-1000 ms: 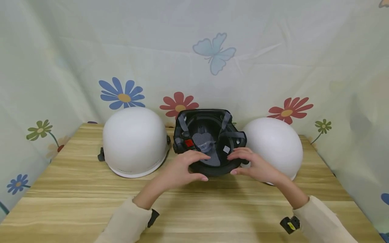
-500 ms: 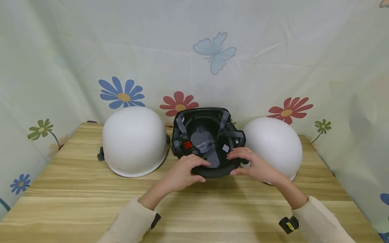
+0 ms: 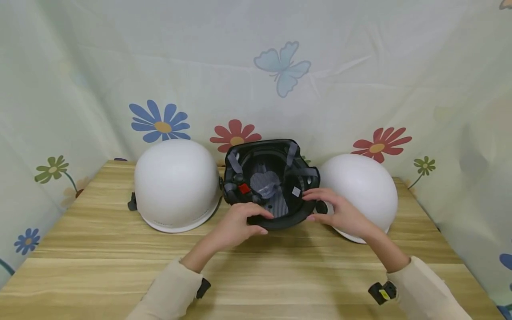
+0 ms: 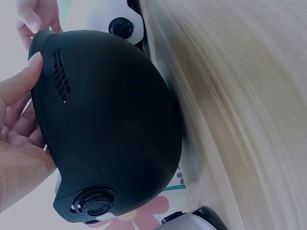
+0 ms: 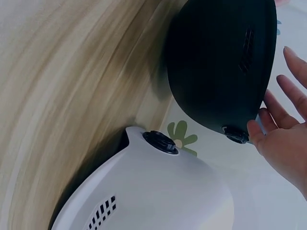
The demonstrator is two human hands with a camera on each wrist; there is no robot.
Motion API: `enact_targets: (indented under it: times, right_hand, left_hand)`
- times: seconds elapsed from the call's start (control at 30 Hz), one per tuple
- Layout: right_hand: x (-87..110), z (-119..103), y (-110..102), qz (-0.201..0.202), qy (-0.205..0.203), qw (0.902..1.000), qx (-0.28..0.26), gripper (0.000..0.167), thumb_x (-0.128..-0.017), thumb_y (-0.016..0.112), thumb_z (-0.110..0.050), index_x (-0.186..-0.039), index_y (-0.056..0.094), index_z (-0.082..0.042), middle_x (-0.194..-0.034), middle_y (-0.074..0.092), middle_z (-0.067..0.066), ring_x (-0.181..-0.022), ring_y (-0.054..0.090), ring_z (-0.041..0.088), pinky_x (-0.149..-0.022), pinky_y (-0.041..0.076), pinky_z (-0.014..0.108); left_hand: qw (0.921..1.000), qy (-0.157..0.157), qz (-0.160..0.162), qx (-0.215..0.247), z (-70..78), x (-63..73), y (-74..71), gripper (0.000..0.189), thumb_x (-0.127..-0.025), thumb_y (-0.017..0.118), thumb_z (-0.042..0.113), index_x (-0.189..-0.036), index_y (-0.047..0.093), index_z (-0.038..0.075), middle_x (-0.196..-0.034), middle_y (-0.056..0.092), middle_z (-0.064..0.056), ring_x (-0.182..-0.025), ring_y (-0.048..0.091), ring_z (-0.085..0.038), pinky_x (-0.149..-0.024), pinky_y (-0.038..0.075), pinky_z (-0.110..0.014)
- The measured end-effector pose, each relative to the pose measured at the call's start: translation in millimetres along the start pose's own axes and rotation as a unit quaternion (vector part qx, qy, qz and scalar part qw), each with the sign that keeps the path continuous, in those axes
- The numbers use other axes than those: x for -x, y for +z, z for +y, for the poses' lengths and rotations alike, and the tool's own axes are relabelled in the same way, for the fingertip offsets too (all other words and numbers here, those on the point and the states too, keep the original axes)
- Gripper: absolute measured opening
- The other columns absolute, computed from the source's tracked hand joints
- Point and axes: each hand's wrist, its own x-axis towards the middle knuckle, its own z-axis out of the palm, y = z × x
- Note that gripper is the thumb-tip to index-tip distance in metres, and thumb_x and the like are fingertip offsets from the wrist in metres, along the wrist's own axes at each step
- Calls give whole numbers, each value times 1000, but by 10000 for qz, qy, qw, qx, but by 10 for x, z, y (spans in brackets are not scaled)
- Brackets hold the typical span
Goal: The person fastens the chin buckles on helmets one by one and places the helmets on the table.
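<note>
An upside-down black helmet (image 3: 282,223) is in the middle of the table in the head view, its lining, grey straps and red buckle (image 3: 244,188) facing up. My left hand (image 3: 241,226) grips its near rim, thumb outside and fingers inside; the left wrist view shows the thumb on the matte shell (image 4: 110,120) by a vent. At the rim's right side is my right hand (image 3: 340,212), its fingers spread and loosely bent. In the right wrist view, that thumb lies beside the black helmet's edge, near a round side knob (image 5: 235,134).
One white helmet (image 3: 176,184) sits upright to the left of the black one. Another white helmet (image 3: 362,191) stands close on the right, partly behind my right hand. A flowered cloth (image 3: 340,89) hangs behind the wooden table (image 3: 260,284).
The black helmet has shifted slightly left and turned a little. My left hand has moved left with it, while the right hand has drifted slightly right, its fingers now less far over the rim.
</note>
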Motion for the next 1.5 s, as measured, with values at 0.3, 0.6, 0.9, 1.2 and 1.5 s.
enact_targets:
  times: [0.3,0.6,0.9,1.2,1.5]
  right_hand:
    - [44,23,-84,247,-60,9994,-213,44,-80,71,-11,-120,56,-5,-126,50,7,-117,45,20,-97,37,37]
    - [62,-14,-158,883,-556,9916,-769,53,-77,68,5,-126,49,2,-129,45,15,-111,47,20,-92,40,21]
    - [118,-32,-211,843,108,9913,-1001,54,-81,67,-1,-129,43,3,-124,48,18,-102,54,11,-84,47,24]
    - [131,60,-175,443,204,9964,-700,50,-80,69,-3,-125,47,3,-118,53,18,-99,55,29,-83,48,30]
    - [122,75,-148,290,237,9972,-650,51,-80,69,-3,-125,47,4,-117,53,20,-99,53,39,-84,46,45]
  left_hand:
    - [9997,-106,221,-55,50,-18,-22,27,-76,73,8,-102,69,9,-101,66,0,-104,57,-20,-104,28,-41]
    - [9991,-2,302,281,129,-17,-21,29,-77,72,8,-106,68,11,-104,65,2,-103,56,-14,-96,39,-36]
    - [9895,-77,634,1297,156,-18,-68,35,-82,68,10,-116,61,9,-113,60,-3,-106,54,-17,-90,44,-35]
    - [9815,55,980,1643,117,-7,-109,52,-87,58,-3,-134,41,10,-115,50,-18,-103,57,-30,-83,49,-38]
    - [9796,-119,1240,1575,79,21,-95,57,-89,50,-10,-136,34,17,-119,44,-17,-93,58,-29,-67,48,-34]
